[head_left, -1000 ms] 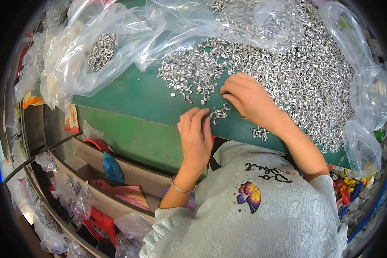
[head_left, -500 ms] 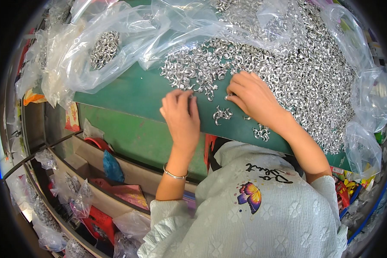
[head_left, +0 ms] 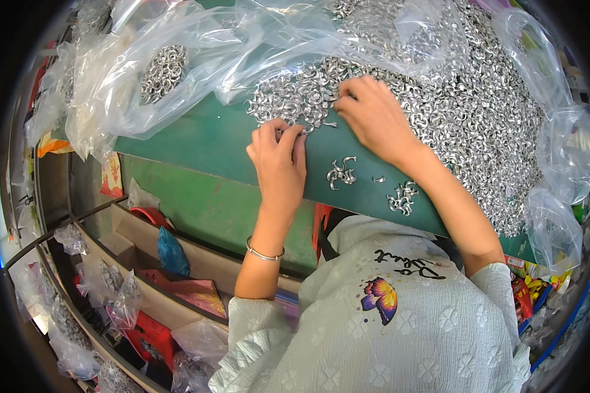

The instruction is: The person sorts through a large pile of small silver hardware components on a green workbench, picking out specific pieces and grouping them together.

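Note:
My left hand (head_left: 276, 157) is at the near edge of a small heap of curved silver metal pieces (head_left: 288, 98). Its thumb and index finger pinch together, with a bit of shiny metal at their tips. Fingers curled, my right hand (head_left: 377, 121) rests where this heap meets a much larger pile of like pieces (head_left: 478, 124); its fingertips are partly hidden, so what they hold cannot be made out. Nearer to me on the green tabletop (head_left: 196, 134) lie two little clusters, one on the left (head_left: 341, 173) and one on the right (head_left: 402, 198), with a single piece (head_left: 378, 179) between them.
Clear plastic sheeting (head_left: 236, 39) lies across the far side of the table, with ring-shaped metal pieces (head_left: 164, 72) under or inside it at left. More clear plastic (head_left: 557, 223) hangs at the right edge. Below left, compartments hold bagged parts, a blue bag (head_left: 172, 252) and a red container (head_left: 154, 337).
My right hand has moved up and left to the small heap. My left hand has shifted slightly upward to the heap's edge. A lone piece now shows between the two clusters.

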`<control>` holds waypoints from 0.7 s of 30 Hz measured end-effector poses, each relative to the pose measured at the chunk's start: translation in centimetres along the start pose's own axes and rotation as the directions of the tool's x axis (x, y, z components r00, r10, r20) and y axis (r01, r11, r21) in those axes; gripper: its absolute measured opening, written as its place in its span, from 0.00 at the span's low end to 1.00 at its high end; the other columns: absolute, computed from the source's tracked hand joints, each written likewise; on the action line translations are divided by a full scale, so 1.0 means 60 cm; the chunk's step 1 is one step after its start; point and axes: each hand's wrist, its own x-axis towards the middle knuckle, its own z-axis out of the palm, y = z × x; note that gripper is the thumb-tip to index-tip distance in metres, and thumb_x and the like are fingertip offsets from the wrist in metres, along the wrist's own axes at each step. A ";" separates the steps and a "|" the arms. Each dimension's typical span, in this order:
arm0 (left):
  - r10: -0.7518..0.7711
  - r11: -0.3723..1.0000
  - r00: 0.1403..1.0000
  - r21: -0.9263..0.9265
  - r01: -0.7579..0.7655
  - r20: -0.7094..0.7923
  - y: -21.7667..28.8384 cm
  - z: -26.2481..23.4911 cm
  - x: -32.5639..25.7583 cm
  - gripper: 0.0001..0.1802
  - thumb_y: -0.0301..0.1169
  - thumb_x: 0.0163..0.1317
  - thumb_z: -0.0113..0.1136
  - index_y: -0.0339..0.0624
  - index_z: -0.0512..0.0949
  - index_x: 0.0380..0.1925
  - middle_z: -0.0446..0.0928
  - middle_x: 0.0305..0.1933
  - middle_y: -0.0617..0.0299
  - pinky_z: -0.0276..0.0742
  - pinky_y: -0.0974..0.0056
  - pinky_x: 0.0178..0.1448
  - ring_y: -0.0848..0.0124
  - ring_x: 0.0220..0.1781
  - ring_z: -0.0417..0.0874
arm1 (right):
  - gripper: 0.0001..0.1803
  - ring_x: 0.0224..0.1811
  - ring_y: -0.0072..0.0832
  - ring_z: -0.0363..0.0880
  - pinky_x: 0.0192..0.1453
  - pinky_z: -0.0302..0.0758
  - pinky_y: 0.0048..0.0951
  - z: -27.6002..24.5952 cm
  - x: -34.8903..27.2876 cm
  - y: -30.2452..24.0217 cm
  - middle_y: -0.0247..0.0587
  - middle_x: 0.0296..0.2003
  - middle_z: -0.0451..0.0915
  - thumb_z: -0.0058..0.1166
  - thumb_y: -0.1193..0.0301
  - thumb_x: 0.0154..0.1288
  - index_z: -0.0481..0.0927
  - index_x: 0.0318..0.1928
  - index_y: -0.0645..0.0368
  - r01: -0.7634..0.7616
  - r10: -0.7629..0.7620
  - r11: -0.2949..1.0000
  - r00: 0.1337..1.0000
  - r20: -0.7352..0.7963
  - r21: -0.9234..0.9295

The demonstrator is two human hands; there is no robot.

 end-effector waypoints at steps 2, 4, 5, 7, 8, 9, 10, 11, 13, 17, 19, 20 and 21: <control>-0.008 1.000 1.000 -0.014 0.008 0.010 0.004 -0.003 -0.005 0.09 0.21 0.56 0.65 0.43 0.82 0.38 0.74 0.42 0.61 0.63 0.61 0.50 0.64 0.43 0.73 | 0.05 0.47 0.38 0.71 0.49 0.66 0.38 -0.006 -0.003 0.009 0.39 0.42 0.75 0.59 0.74 0.56 0.79 0.35 0.58 -0.038 0.035 0.999 0.996 -0.085 -0.036; -0.023 0.999 0.999 -0.029 0.024 0.029 0.016 -0.008 -0.019 0.10 0.20 0.57 0.63 0.42 0.82 0.39 0.75 0.43 0.62 0.64 0.61 0.49 0.64 0.42 0.74 | 0.06 0.47 0.39 0.71 0.49 0.66 0.38 -0.013 -0.005 0.006 0.39 0.42 0.75 0.59 0.74 0.56 0.79 0.35 0.58 -0.063 0.051 0.995 0.988 -0.144 -0.080; -0.032 0.999 0.999 -0.042 0.032 0.019 0.018 -0.007 -0.027 0.10 0.20 0.57 0.62 0.41 0.82 0.39 0.75 0.43 0.62 0.64 0.60 0.49 0.63 0.43 0.74 | 0.06 0.46 0.39 0.71 0.49 0.66 0.38 -0.017 -0.006 0.002 0.39 0.42 0.75 0.60 0.74 0.56 0.79 0.35 0.58 -0.075 0.057 0.992 0.983 -0.173 -0.100; -0.047 0.997 0.999 -0.067 0.047 0.000 0.020 -0.001 -0.041 0.10 0.20 0.58 0.61 0.40 0.81 0.40 0.75 0.43 0.62 0.63 0.59 0.49 0.61 0.45 0.74 | 0.08 0.46 0.37 0.71 0.49 0.66 0.36 -0.022 -0.013 -0.020 0.38 0.42 0.74 0.62 0.73 0.55 0.79 0.36 0.57 -0.087 0.081 0.994 0.993 -0.091 -0.065; -0.064 0.996 0.998 -0.068 0.064 0.001 0.022 0.000 -0.045 0.09 0.19 0.58 0.61 0.39 0.81 0.40 0.75 0.43 0.61 0.63 0.60 0.49 0.62 0.45 0.74 | 0.09 0.46 0.37 0.70 0.48 0.66 0.36 -0.016 -0.014 -0.030 0.38 0.42 0.74 0.62 0.72 0.55 0.79 0.37 0.57 -0.062 0.061 0.998 0.996 -0.060 -0.020; -0.070 0.995 0.997 -0.072 0.068 -0.023 0.024 0.000 -0.043 0.10 0.19 0.58 0.61 0.39 0.82 0.40 0.76 0.42 0.61 0.65 0.61 0.49 0.63 0.44 0.75 | 0.09 0.46 0.36 0.70 0.48 0.66 0.35 -0.008 -0.014 -0.036 0.38 0.41 0.74 0.63 0.72 0.54 0.79 0.37 0.57 -0.038 0.039 0.999 0.999 -0.030 0.026; -0.075 0.995 0.996 -0.074 0.071 -0.047 0.027 -0.002 -0.039 0.10 0.18 0.58 0.61 0.39 0.82 0.40 0.77 0.41 0.60 0.68 0.62 0.49 0.64 0.42 0.76 | 0.10 0.46 0.35 0.70 0.48 0.65 0.34 0.003 -0.011 -0.037 0.37 0.39 0.74 0.63 0.71 0.54 0.79 0.37 0.57 -0.006 0.005 0.999 1.000 -0.017 -0.052; -0.080 0.994 0.994 -0.077 0.075 -0.071 0.029 -0.004 -0.036 0.11 0.17 0.57 0.62 0.39 0.83 0.40 0.78 0.40 0.60 0.70 0.63 0.49 0.65 0.41 0.77 | 0.09 0.45 0.35 0.70 0.48 0.65 0.34 0.002 -0.013 -0.039 0.37 0.38 0.73 0.63 0.71 0.55 0.79 0.37 0.57 -0.016 0.018 0.997 0.999 0.035 -0.070; -0.179 0.971 0.981 -0.177 0.162 -0.081 0.021 -0.004 -0.035 0.10 0.16 0.57 0.61 0.38 0.82 0.39 0.78 0.40 0.59 0.73 0.64 0.47 0.66 0.40 0.78 | 0.08 0.45 0.35 0.70 0.47 0.64 0.33 -0.003 -0.018 -0.045 0.37 0.36 0.72 0.61 0.71 0.58 0.78 0.37 0.57 -0.029 0.043 0.994 0.989 0.138 -0.105; -0.214 0.963 0.972 -0.186 0.194 -0.095 0.011 -0.011 -0.041 0.11 0.14 0.58 0.59 0.37 0.81 0.40 0.79 0.42 0.57 0.76 0.67 0.43 0.68 0.39 0.78 | 0.07 0.43 0.34 0.71 0.47 0.65 0.34 -0.026 -0.044 -0.038 0.37 0.35 0.72 0.61 0.72 0.58 0.78 0.37 0.57 -0.069 0.052 0.996 0.970 0.238 0.064; -0.205 0.971 0.972 -0.152 0.187 -0.112 0.013 -0.006 -0.033 0.12 0.15 0.58 0.60 0.37 0.81 0.41 0.78 0.44 0.57 0.75 0.64 0.46 0.65 0.41 0.78 | 0.07 0.43 0.35 0.71 0.47 0.65 0.35 -0.031 -0.038 -0.035 0.37 0.35 0.72 0.61 0.73 0.58 0.78 0.37 0.58 -0.070 0.057 0.994 0.987 0.148 0.080; -0.198 0.974 0.973 -0.136 0.182 -0.119 0.016 -0.004 -0.029 0.13 0.15 0.57 0.61 0.37 0.81 0.42 0.78 0.44 0.57 0.75 0.63 0.48 0.64 0.42 0.78 | 0.07 0.42 0.35 0.71 0.47 0.66 0.35 -0.032 -0.037 -0.032 0.37 0.35 0.72 0.61 0.73 0.58 0.78 0.37 0.58 -0.071 0.062 0.994 0.993 0.102 0.087; -0.130 0.985 0.988 -0.124 0.118 -0.089 0.022 -0.004 -0.029 0.13 0.17 0.57 0.62 0.37 0.81 0.43 0.77 0.45 0.57 0.74 0.62 0.49 0.63 0.44 0.77 | 0.08 0.42 0.35 0.71 0.47 0.66 0.36 -0.031 -0.038 -0.031 0.37 0.35 0.72 0.60 0.73 0.58 0.78 0.38 0.58 -0.045 0.031 0.993 0.991 0.127 0.106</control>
